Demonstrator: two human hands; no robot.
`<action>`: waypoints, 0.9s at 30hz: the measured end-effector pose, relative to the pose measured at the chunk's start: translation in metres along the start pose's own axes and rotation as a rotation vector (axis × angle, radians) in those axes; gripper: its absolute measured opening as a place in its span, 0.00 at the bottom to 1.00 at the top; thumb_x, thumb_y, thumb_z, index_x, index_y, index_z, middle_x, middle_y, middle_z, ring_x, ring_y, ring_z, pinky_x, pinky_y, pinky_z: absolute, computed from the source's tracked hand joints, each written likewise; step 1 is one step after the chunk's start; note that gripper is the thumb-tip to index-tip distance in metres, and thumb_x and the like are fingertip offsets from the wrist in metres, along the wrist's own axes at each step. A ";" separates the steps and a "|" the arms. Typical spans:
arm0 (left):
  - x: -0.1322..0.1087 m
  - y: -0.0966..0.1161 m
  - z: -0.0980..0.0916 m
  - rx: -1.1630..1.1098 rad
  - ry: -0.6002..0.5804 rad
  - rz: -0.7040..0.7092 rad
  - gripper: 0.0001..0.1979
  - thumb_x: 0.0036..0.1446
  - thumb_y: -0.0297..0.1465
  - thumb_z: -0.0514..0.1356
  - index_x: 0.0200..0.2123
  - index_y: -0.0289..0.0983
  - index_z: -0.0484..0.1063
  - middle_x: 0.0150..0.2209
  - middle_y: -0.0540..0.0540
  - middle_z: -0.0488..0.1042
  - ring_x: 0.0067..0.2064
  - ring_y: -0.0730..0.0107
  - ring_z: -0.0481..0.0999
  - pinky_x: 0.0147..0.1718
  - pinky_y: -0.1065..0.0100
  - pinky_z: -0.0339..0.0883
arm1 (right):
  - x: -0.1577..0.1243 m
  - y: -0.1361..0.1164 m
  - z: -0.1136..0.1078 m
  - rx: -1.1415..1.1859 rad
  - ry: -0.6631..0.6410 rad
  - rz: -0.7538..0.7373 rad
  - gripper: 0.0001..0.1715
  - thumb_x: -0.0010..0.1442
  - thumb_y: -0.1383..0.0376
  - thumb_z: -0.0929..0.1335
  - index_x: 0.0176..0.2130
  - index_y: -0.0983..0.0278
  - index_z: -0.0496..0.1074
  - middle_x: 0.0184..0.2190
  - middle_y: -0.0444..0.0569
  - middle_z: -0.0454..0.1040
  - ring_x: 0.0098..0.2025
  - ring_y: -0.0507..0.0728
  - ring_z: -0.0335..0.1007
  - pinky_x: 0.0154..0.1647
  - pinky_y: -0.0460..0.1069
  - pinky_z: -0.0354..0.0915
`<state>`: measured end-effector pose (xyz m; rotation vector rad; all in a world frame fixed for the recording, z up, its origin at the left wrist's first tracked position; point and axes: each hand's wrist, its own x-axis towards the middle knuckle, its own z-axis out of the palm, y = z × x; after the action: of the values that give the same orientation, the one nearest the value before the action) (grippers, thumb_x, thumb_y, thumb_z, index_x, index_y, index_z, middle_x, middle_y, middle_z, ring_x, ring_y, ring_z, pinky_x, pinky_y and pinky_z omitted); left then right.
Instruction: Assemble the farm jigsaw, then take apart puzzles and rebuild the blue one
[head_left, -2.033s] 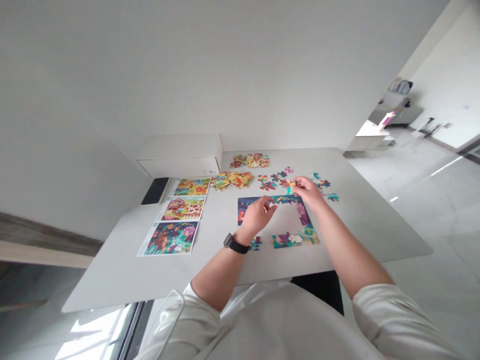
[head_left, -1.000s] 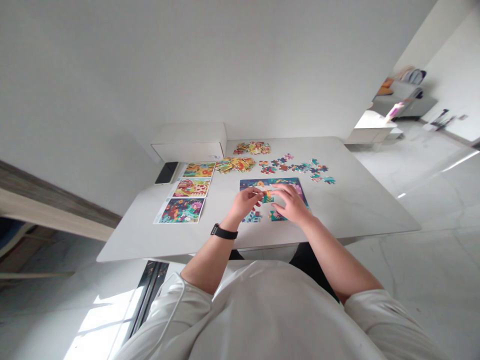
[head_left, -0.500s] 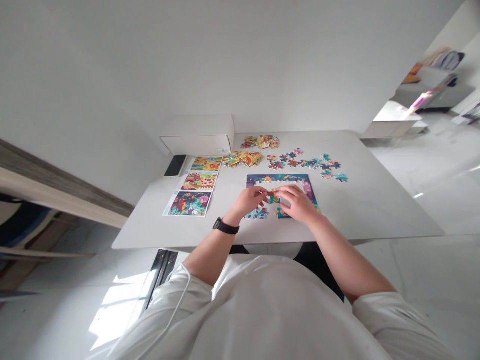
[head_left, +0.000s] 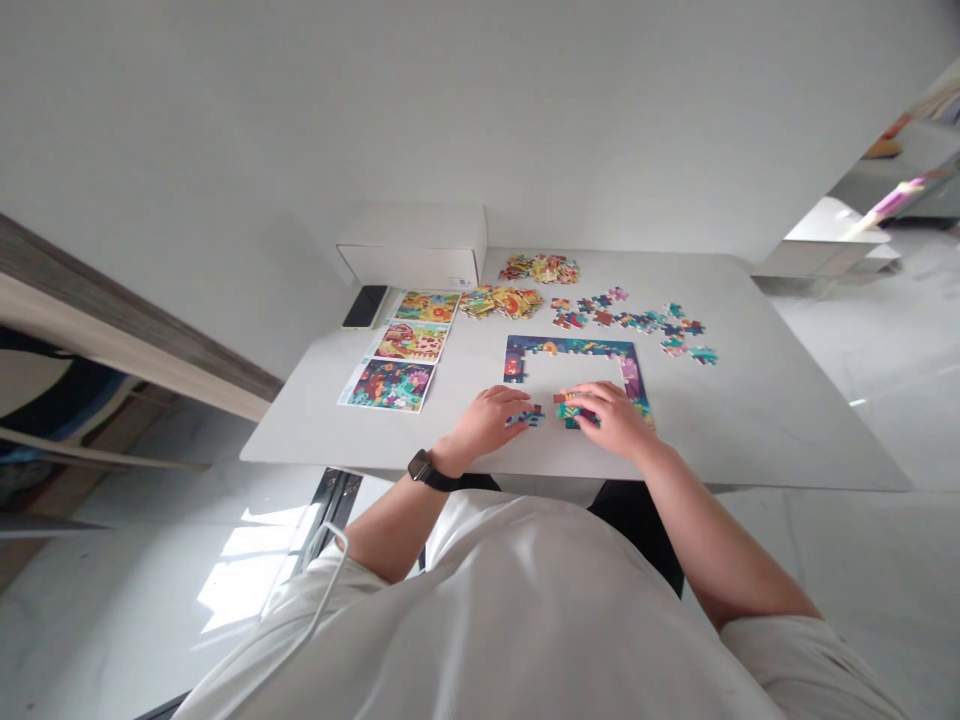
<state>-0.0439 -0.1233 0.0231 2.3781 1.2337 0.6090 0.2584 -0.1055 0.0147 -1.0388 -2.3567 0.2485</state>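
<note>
A partly built jigsaw puzzle lies on the white table, with a dark blue top strip, a right side and a gap in the middle. My right hand sits over a cluster of teal and orange pieces at the puzzle's near right, its fingertips on them. Whether it grips them, I cannot tell. My left hand lies flat to the left, fingers almost touching a small teal piece group, holding nothing.
Loose teal and purple pieces lie beyond the puzzle, with two piles of warm-coloured pieces to their left. Several picture cards lie at the table's left, near a black phone and a white box.
My hands, together over the puzzle's gap before, have parted and moved toward its near edge. The left hand has let go and lies flat. The view has shifted slightly.
</note>
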 end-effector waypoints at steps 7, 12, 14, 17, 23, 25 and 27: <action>-0.003 0.001 0.002 0.065 -0.068 -0.054 0.15 0.67 0.30 0.65 0.53 0.50 0.85 0.59 0.46 0.82 0.62 0.54 0.79 0.66 0.56 0.69 | 0.003 -0.010 0.017 -0.005 -0.082 0.000 0.16 0.64 0.69 0.74 0.49 0.52 0.83 0.54 0.51 0.82 0.56 0.68 0.76 0.60 0.67 0.71; -0.004 0.003 0.003 0.068 -0.052 -0.069 0.15 0.67 0.30 0.65 0.53 0.50 0.85 0.59 0.46 0.82 0.62 0.55 0.79 0.66 0.56 0.69 | 0.003 -0.011 0.021 -0.029 -0.111 0.018 0.14 0.63 0.68 0.75 0.48 0.53 0.84 0.52 0.51 0.82 0.54 0.67 0.76 0.58 0.65 0.71; -0.005 0.002 0.005 0.094 -0.045 -0.054 0.15 0.68 0.30 0.65 0.54 0.50 0.84 0.59 0.46 0.82 0.62 0.55 0.79 0.65 0.56 0.70 | 0.004 -0.012 0.021 -0.032 -0.130 0.015 0.14 0.63 0.69 0.76 0.47 0.54 0.84 0.52 0.51 0.82 0.54 0.67 0.76 0.58 0.64 0.70; -0.005 -0.001 0.007 0.155 -0.029 -0.013 0.14 0.69 0.30 0.65 0.54 0.49 0.84 0.58 0.46 0.83 0.61 0.56 0.79 0.64 0.57 0.72 | 0.006 -0.014 0.019 -0.047 -0.165 0.022 0.13 0.63 0.68 0.76 0.47 0.54 0.85 0.52 0.52 0.82 0.55 0.66 0.75 0.59 0.63 0.68; -0.004 0.000 0.009 0.249 -0.006 0.078 0.18 0.69 0.28 0.64 0.60 0.46 0.81 0.60 0.44 0.81 0.60 0.55 0.79 0.60 0.55 0.75 | 0.012 -0.017 0.015 -0.068 -0.229 0.040 0.13 0.64 0.68 0.75 0.48 0.56 0.85 0.53 0.53 0.81 0.57 0.66 0.73 0.62 0.62 0.65; -0.002 0.002 0.010 0.250 -0.009 0.117 0.20 0.69 0.25 0.63 0.61 0.47 0.80 0.62 0.44 0.80 0.61 0.56 0.78 0.61 0.54 0.74 | 0.013 -0.017 0.015 -0.067 -0.243 0.039 0.14 0.64 0.68 0.75 0.49 0.56 0.85 0.53 0.52 0.81 0.57 0.66 0.73 0.62 0.62 0.64; 0.000 0.004 0.013 0.243 -0.022 0.160 0.22 0.68 0.22 0.61 0.59 0.47 0.81 0.63 0.45 0.79 0.62 0.57 0.78 0.63 0.54 0.73 | 0.014 -0.015 0.015 -0.057 -0.256 0.035 0.16 0.64 0.68 0.75 0.51 0.56 0.84 0.53 0.52 0.81 0.57 0.66 0.73 0.62 0.62 0.64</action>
<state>-0.0349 -0.1274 0.0145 2.6974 1.1739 0.5025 0.2330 -0.1053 0.0138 -1.1336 -2.5882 0.3476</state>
